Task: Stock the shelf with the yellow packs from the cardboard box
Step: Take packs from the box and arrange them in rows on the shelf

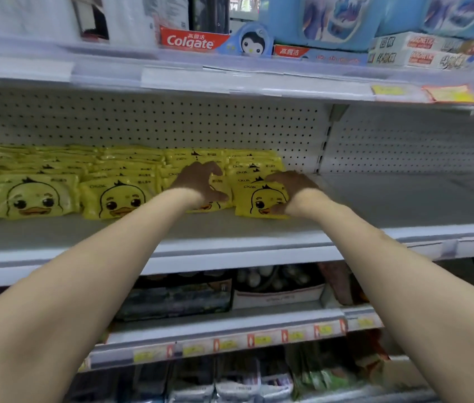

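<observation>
Yellow duck-face packs (119, 199) lie in several stacked rows on the white middle shelf (230, 228), filling its left half. My left hand (200, 181) grips a row of packs (200, 158) from its right side, fingers over the top and thumb at the front. My right hand (288, 189) grips the rightmost front pack (259, 199), fingers on its top edge and thumb under its lower right corner. The cardboard box is out of view.
The right part of the middle shelf (404, 199) is bare, backed by white pegboard (171, 123). Toothpaste boxes (192, 39) and blue packs (331, 18) sit on the shelf above. Dark packaged goods (177, 298) fill the shelves below.
</observation>
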Tool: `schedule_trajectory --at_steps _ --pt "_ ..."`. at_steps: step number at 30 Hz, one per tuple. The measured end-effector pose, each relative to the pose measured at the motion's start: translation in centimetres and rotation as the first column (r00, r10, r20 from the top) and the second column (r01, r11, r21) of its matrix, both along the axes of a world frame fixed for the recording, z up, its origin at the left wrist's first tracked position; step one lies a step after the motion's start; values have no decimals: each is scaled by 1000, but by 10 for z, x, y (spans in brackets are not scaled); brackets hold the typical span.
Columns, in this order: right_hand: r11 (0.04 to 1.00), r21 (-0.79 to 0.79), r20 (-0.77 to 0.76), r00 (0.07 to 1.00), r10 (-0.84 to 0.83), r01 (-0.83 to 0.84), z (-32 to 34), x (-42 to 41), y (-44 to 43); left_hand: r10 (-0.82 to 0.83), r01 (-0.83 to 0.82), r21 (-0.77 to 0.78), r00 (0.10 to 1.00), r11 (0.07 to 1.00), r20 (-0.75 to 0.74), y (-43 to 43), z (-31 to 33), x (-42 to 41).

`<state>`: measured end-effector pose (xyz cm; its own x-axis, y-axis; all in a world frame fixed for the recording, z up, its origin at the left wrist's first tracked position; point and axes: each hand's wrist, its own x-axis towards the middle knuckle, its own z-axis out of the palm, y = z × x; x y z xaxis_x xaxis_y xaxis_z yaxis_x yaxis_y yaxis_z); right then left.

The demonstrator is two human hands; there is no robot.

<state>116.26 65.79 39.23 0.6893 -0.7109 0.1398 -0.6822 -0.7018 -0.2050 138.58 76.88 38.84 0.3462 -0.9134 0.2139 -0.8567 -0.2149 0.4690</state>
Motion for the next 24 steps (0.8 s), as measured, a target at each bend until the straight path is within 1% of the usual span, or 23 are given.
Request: schedule_trajectory --at_steps 2,6,9,12,14,17,20,24 --pt "999 -35 -9 1000 23 -24 -1 -9 26 50 -50 15 999 999 13 29 -1 -14" --pt "995 -49 -72 994 87 -91 -15 -26 83 125 -126 37 992 991 35 103 -15 -40" --pt "986 -7 -72 983 167 -168 -27 -30 128 193 -198 71 978 978 74 166 -33 -54" --pt "966 42 -61 965 256 -254 -41 -26 173 282 -292 168 956 942 82 232 -52 -61" --pt "950 87 -62 950 306 -300 -50 -18 204 329 -343 217 939 914 99 276 -62 -59" --pt "918 129 -43 923 384 -376 -62 6 246 411 -424 249 906 871 104 333 -74 -49" --pt "885 124 -50 887 458 -450 -70 38 287 481 -500 261 866 826 138 381 -85 -34" --pt "835 155 -91 834 544 -528 -90 90 333 544 -551 299 832 779 114 433 -108 -4"
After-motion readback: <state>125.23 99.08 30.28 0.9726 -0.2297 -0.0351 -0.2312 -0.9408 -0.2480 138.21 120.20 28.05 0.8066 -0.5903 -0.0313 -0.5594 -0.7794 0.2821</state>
